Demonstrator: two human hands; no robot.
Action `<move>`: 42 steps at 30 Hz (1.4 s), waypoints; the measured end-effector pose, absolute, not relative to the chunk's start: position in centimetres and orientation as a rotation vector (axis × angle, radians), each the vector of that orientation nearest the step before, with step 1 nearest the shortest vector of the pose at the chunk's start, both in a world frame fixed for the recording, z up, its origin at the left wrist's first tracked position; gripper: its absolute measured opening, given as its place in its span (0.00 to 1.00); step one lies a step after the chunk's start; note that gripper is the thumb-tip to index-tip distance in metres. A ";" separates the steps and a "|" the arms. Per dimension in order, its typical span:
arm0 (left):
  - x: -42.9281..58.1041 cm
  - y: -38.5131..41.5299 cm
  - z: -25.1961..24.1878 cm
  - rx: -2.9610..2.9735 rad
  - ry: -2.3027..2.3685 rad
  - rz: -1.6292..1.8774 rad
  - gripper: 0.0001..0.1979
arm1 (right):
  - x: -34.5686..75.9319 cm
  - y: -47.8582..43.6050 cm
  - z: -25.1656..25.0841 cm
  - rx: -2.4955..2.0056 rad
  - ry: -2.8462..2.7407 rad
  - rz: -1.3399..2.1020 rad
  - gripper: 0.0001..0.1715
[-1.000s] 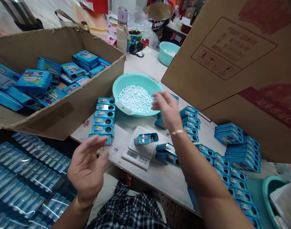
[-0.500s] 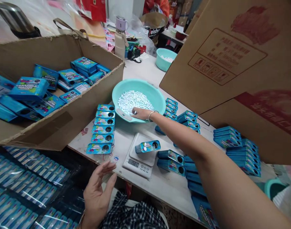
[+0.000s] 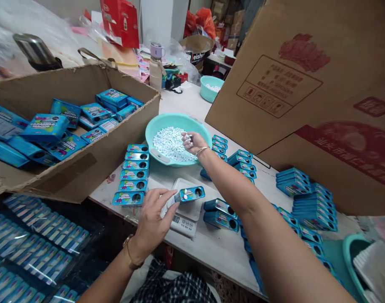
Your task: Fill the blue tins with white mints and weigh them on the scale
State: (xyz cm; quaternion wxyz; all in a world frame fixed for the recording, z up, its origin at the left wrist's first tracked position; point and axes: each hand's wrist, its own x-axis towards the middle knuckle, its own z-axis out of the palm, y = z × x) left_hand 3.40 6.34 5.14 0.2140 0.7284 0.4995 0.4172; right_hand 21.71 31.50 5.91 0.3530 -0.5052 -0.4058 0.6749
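Note:
My right hand (image 3: 195,144) is raised over the turquoise basin (image 3: 162,119), its fingers curled around several small white candies. Loose candies (image 3: 167,141) of the same kind cover the basin's bottom. My left hand (image 3: 153,216) reaches over the left side of a white digital scale (image 3: 188,229), thumb and forefinger apart at the near end of a blue candy tin (image 3: 192,195). That tin stands on the scale's plate, with a dark round hole in its top and white candies lying beside the hole. Whether my left fingertips touch it is hard to tell.
A row of blue tins (image 3: 133,174) stands left of the scale. Further tins (image 3: 222,219) are lined up at its right. An open carton (image 3: 94,164) of tins occupies the left side. A large cardboard box (image 3: 274,126) rises at the right. A second basin (image 3: 207,93) sits behind.
My right hand has lifted from the candies, now with several in its fingers. My left hand has moved right and up to the tin on the scale. The view has shifted slightly.

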 end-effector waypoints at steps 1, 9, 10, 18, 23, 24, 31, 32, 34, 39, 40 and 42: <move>3.7 6.9 5.4 2.080 1.380 1.124 0.15 | 22.0 31.5 6.2 -1.260 -0.972 1.764 0.12; 5.4 9.1 6.6 2.394 1.404 0.839 0.09 | 23.1 30.7 7.0 -1.099 -0.525 1.818 0.13; 5.4 9.2 6.8 2.412 1.407 0.824 0.09 | 23.2 30.5 7.2 -1.082 -0.494 1.823 0.12; 6.4 10.5 9.6 2.734 1.296 0.399 0.06 | 24.5 27.4 10.0 -0.906 -0.346 1.821 0.11; 8.2 11.1 10.8 2.676 1.255 0.305 0.07 | 25.2 23.3 12.1 -0.790 -0.273 1.752 0.13; 8.6 11.2 11.0 2.664 1.251 0.300 0.08 | 25.4 22.2 12.3 -0.776 -0.258 1.729 0.13; 9.5 12.1 11.6 2.678 1.307 0.309 0.08 | 26.5 13.6 11.3 -0.761 -0.212 1.509 0.10; 9.4 12.2 12.0 2.681 1.324 0.318 0.07 | 26.5 12.5 10.8 -0.763 -0.209 1.482 0.10; 9.7 12.3 13.1 2.686 1.351 0.345 0.07 | 26.3 10.7 10.0 -0.770 -0.189 1.429 0.10; 12.7 11.8 16.6 2.684 1.245 0.416 0.08 | 25.0 9.2 9.1 -0.781 -0.033 1.447 0.12; 13.2 11.7 17.1 2.679 1.185 0.445 0.09 | 24.9 9.2 9.2 -0.788 -0.009 1.460 0.13; 13.3 11.5 17.8 2.619 1.086 0.617 0.10 | 25.1 9.3 9.3 -0.783 0.026 1.481 0.15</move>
